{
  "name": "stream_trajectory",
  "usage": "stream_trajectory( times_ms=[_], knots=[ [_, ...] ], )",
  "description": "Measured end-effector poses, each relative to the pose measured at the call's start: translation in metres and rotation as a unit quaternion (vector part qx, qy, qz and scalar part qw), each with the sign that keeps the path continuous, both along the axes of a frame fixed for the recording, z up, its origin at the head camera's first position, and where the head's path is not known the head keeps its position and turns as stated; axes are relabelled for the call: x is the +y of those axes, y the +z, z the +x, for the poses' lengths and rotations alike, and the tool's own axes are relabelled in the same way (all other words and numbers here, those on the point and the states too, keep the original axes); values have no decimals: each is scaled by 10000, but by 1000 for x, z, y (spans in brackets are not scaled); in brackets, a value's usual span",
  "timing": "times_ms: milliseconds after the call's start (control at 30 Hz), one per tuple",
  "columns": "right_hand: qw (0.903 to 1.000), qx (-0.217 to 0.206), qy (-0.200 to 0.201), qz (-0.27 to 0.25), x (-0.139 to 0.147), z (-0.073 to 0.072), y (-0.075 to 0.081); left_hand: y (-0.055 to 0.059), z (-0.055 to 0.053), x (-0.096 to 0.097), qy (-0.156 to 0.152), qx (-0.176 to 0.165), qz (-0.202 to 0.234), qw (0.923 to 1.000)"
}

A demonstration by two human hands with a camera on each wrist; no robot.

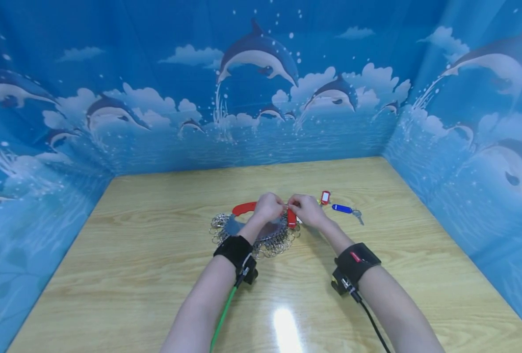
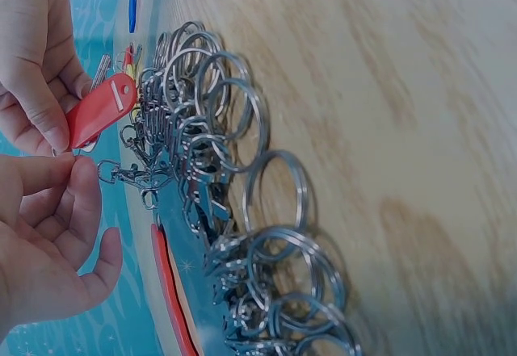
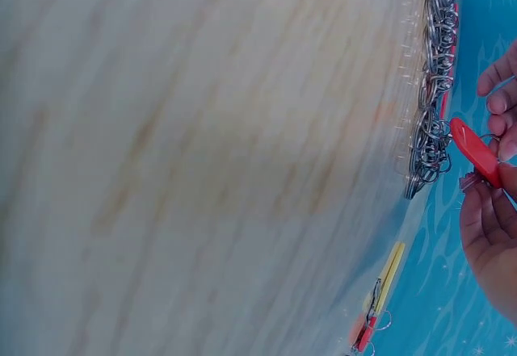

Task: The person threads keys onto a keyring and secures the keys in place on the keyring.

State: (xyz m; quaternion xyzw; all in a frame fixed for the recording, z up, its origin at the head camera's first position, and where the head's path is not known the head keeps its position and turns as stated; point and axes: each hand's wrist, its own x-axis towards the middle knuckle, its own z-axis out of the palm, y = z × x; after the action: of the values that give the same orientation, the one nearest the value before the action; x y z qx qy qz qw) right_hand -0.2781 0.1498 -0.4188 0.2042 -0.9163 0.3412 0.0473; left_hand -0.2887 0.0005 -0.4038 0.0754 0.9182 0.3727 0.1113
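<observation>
A large ring-shaped key holder with a red handle (image 1: 243, 209) lies on the table, many metal split rings (image 1: 271, 248) hanging from its clips. At its right side my left hand (image 1: 267, 207) pinches a small metal ring between thumb and finger. My right hand (image 1: 308, 211) holds a red key tag (image 2: 101, 112) right beside those fingertips. A key shows partly behind the tag in the left wrist view. In the right wrist view the tag (image 3: 475, 151) tilts close to the hanging rings. The fingertips hide how ring and tag meet.
Right of the hands lie a red key tag with a white label (image 1: 325, 197) and a blue key tag (image 1: 342, 209) with a key (image 1: 358, 216). A yellow tag (image 3: 391, 269) is near the red one. Dolphin-print curtains (image 1: 256, 137) border the wooden table (image 1: 155, 274).
</observation>
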Motion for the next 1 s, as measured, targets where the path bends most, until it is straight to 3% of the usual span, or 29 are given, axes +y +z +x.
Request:
stream_trajectory(
  times_ms=[500,700,1000],
  knots=[
    [9998,112,-29,185,-1,3,4,-3,-1,1,-11,68,45,10000],
    [9997,-97,-243,31,1,2,6,-8,-1,-1,-292,64,448,9985],
    [9991,-222,-354,-99,3,-3,2,-14,-4,-4,-762,362,391,9957]
  ],
)
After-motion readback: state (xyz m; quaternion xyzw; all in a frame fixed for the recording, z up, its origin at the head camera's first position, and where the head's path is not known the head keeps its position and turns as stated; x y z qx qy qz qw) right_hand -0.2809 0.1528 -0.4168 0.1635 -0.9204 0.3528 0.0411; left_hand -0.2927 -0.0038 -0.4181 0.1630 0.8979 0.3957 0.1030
